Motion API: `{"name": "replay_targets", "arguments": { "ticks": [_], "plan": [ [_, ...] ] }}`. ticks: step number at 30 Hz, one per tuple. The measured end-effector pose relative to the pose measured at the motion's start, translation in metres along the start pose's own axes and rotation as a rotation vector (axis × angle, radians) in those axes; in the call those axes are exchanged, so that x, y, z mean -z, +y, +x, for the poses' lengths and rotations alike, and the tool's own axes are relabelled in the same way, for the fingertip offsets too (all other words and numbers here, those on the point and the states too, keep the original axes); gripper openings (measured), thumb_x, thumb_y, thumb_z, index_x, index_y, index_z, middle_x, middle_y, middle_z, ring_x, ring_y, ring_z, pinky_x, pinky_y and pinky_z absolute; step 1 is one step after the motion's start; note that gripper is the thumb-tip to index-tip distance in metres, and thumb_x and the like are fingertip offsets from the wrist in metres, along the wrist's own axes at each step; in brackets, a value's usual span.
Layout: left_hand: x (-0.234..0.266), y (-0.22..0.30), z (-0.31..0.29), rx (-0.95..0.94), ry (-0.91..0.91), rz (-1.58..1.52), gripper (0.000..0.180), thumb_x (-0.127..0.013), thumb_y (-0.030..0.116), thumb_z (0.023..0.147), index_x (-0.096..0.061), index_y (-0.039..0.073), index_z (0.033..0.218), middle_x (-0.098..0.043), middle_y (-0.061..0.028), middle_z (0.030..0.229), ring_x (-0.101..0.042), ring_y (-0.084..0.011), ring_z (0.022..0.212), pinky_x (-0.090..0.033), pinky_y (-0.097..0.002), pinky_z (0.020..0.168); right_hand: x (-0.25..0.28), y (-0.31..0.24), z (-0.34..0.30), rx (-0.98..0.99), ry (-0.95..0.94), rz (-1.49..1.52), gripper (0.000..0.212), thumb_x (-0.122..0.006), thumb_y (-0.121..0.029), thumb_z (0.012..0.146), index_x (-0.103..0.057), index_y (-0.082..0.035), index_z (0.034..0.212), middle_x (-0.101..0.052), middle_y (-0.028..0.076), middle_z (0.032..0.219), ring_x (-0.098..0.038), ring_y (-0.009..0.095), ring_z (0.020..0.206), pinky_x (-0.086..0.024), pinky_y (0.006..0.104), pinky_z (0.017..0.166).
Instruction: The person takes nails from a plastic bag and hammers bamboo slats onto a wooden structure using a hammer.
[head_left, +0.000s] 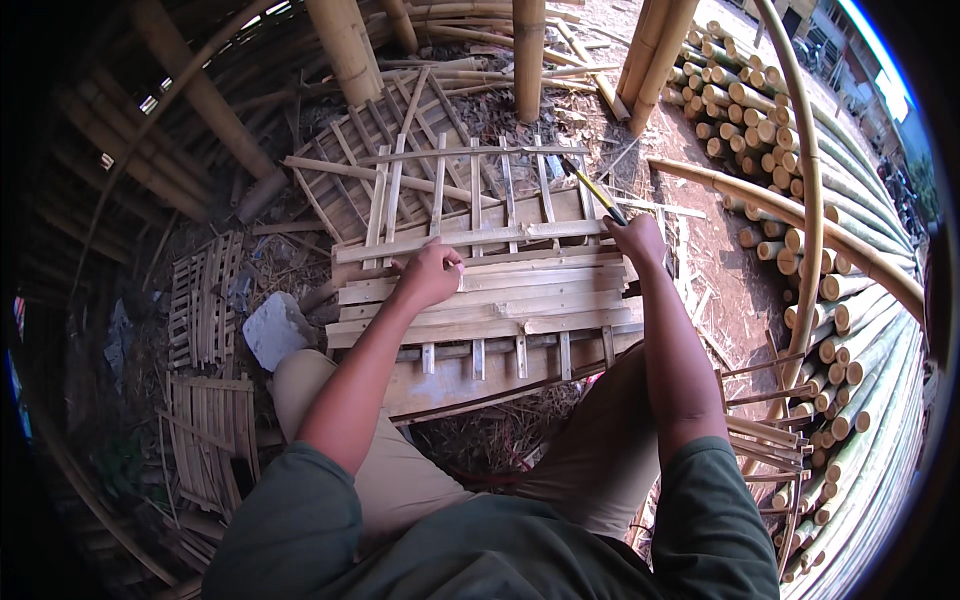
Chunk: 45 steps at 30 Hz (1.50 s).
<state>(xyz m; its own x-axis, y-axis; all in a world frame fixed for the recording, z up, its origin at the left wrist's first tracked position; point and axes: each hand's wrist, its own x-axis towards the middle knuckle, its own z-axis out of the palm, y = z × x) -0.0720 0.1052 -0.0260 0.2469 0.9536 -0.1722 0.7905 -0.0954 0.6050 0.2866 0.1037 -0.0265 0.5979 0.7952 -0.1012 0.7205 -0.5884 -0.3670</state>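
Slat Panel Partly Covered; Far Side Open

The slat panel (575, 300) lies on the low wooden desk (450, 391), directly in front of the person. Clock positions are taken from the panel's middle, with 12 away from the person.

The left hand (430, 276) is at 9 o'clock, resting on the panel with its fingers bunched; whether they pinch anything small cannot be told. The right hand (637, 239), at 3 o'clock, is closed around a yellow-and-black tool (597, 190), probably a hammer, which points towards 12. The hands are well apart.

Progress, as judged: the 6 o'clock side appears largely done, with slats laid close together across the crosspieces (437, 190). Towards 12, a lone slat (485, 237) and a thin far strip (480, 152) span them, leaving wide gaps; this portion appears outstanding. Fastenings are too small to verify.

Similar panels (205, 300) lie at 9 o'clock, beyond a pale block (277, 331).
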Motion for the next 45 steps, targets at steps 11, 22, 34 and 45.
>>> {"name": "replay_targets", "arguments": {
  "ticks": [11, 22, 34, 45],
  "plan": [
    [0.016, -0.021, 0.007, -0.079, 0.108, -0.126, 0.012, -0.067, 0.023, 0.084, -0.070, 0.012, 0.087, -0.069, -0.0051, 0.104, -0.063, -0.0296, 0.106, -0.028, -0.0672, 0.104, 0.015, -0.014, -0.016, -0.014, -0.021, 0.067, 0.056, -0.066, -0.056, 0.082, -0.073, -0.001, 0.089, -0.070, 0.022, 0.090, -0.069, 0.037, 0.087, -0.053, 0.0467, 0.075],
    [0.056, -0.100, 0.025, 0.331, -0.145, 0.412, 0.039, -0.062, 0.017, 0.078, -0.067, 0.000, 0.113, -0.064, -0.0221, 0.118, -0.063, -0.0363, 0.110, -0.050, -0.0396, 0.096, 0.024, -0.018, -0.050, -0.155, 0.061, 0.040, 0.055, -0.060, -0.049, 0.087, -0.069, 0.001, 0.108, -0.068, 0.022, 0.112, -0.065, 0.036, 0.107, -0.050, 0.0433, 0.091],
    [0.047, -0.123, 0.041, 0.262, -0.244, 0.557, 0.039, -0.057, 0.012, 0.079, -0.067, -0.001, 0.114, -0.061, -0.0234, 0.124, -0.061, -0.0370, 0.114, -0.049, -0.0445, 0.097, 0.003, 0.022, -0.040, -0.134, -0.303, 0.360, 0.053, -0.083, -0.035, 0.075, -0.065, 0.009, 0.099, -0.066, 0.016, 0.091, -0.065, 0.025, 0.068, -0.058, 0.0377, 0.054],
    [0.052, -0.114, 0.028, 0.123, -0.263, 0.581, 0.034, -0.055, 0.008, 0.074, -0.070, -0.003, 0.102, -0.067, -0.0236, 0.110, -0.067, -0.0366, 0.102, -0.053, -0.0406, 0.089, 0.000, 0.022, -0.027, 0.020, -0.040, 0.416, 0.030, -0.084, -0.020, 0.070, -0.068, 0.003, 0.079, -0.069, 0.016, 0.078, -0.067, 0.023, 0.071, -0.050, 0.0377, 0.068]
  ]
}}
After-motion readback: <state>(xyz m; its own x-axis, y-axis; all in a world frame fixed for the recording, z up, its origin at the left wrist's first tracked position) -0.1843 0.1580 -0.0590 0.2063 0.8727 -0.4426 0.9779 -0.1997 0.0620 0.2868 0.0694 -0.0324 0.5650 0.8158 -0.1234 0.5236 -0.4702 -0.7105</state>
